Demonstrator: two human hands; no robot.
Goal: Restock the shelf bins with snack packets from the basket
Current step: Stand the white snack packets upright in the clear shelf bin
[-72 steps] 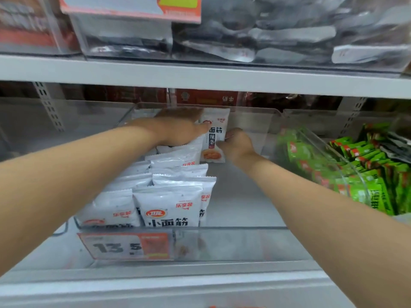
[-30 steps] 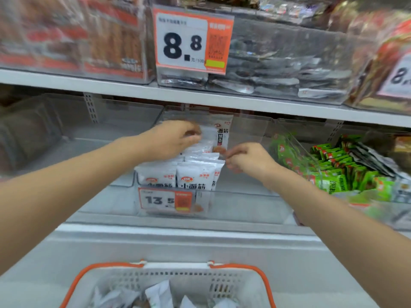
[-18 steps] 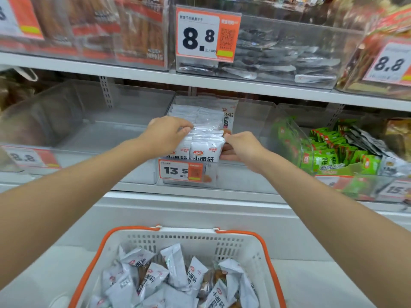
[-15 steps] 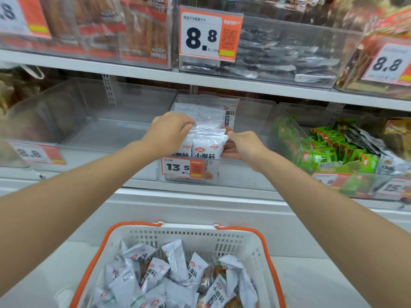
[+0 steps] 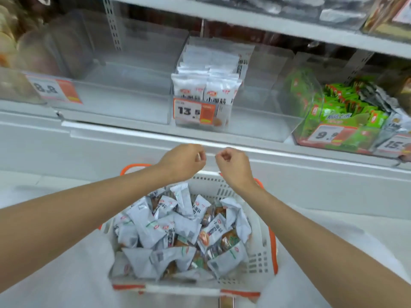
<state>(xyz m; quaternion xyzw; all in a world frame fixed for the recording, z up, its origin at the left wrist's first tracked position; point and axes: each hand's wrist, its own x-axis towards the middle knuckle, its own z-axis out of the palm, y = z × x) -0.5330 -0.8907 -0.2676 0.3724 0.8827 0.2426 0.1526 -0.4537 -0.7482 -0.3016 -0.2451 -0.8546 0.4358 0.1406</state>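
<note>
Hovering over the basket (image 5: pixel 264 252), the left hand (image 5: pixel 182 162) and right hand (image 5: pixel 233 167) are curled, holding nothing. One bin (image 5: pixel 262 127) is half filled with packets (image 5: pixel 206 92); a heap (image 5: pixel 178 230) waits in the basket.

The basket (image 5: pixel 263 252) sits on the counter (image 5: pixel 66 274), in front of and below the shelf (image 5: pixel 133 131), with loose snack packets (image 5: pixel 178 230) heaped in it. On the shelf, the middle bin (image 5: pixel 262 127) holds standing packets (image 5: pixel 206 90) in rows along its left side, with a price tag (image 5: pixel 193 111) on its front. Another bin (image 5: pixel 124 103) lies to its left and a filled bin (image 5: pixel 347 114) to its right.
</note>
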